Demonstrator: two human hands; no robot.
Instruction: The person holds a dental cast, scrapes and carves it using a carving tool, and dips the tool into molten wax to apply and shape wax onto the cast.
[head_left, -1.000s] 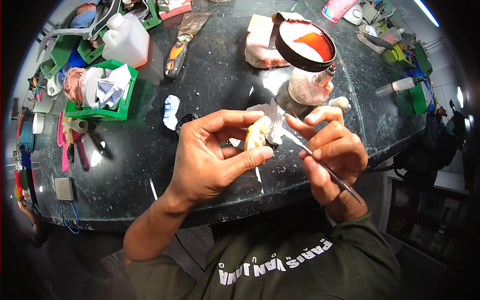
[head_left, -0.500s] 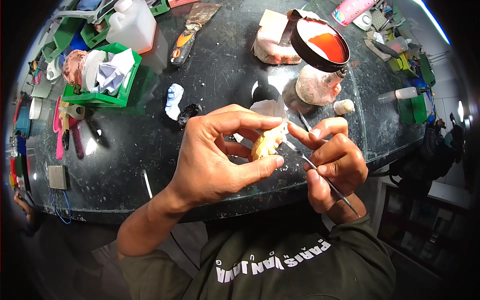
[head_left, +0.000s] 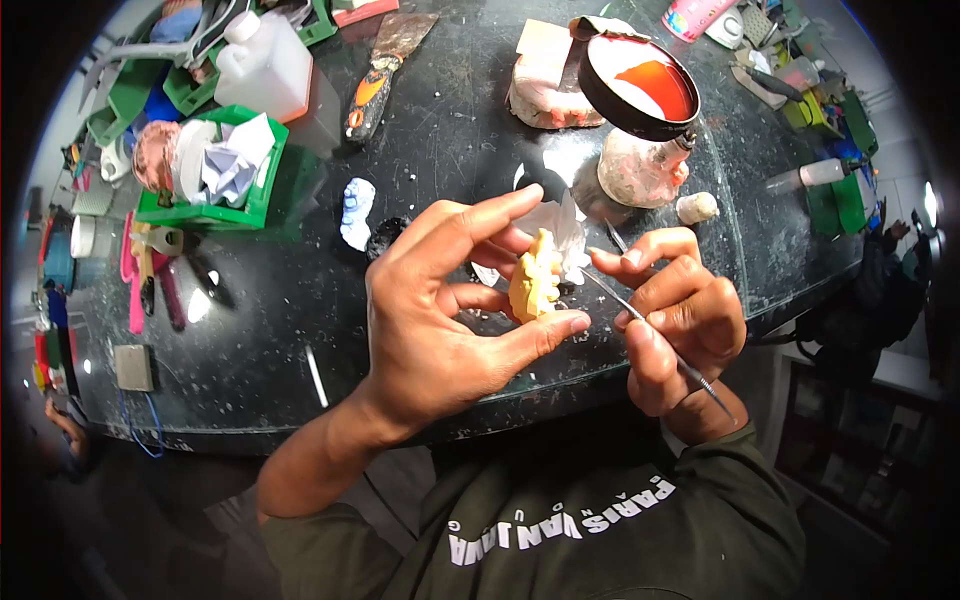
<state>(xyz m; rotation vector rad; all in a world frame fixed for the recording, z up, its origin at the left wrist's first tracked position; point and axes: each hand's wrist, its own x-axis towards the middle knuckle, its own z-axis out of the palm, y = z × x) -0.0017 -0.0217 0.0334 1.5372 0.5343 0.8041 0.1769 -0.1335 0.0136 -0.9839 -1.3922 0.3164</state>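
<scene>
A yellow dental cast (head_left: 535, 280) is held in my left hand (head_left: 435, 310), its thumb below and other fingers behind, while the index finger is raised off its top. My right hand (head_left: 680, 315) is closed round a thin metal tool (head_left: 665, 350), whose tip is close to the right side of the cast. A crumpled whitish sheet (head_left: 562, 232) lies on the dark table behind the cast. Left of it are a pale blue moulded piece (head_left: 356, 213) and a small black dish (head_left: 386, 238), partly behind my left hand.
A round tin with red wax (head_left: 640, 85) stands beyond my right hand, near a stained glass burner (head_left: 640, 170). A scraper (head_left: 380, 80), a green bin (head_left: 215, 210) and a white jug (head_left: 265, 70) are farther left. The table's front edge (head_left: 300, 440) runs below my hands.
My left index finger has lifted off the top of the cast, and the cast now stands more upright. My right hand has shifted slightly right, with the tool still in it.
</scene>
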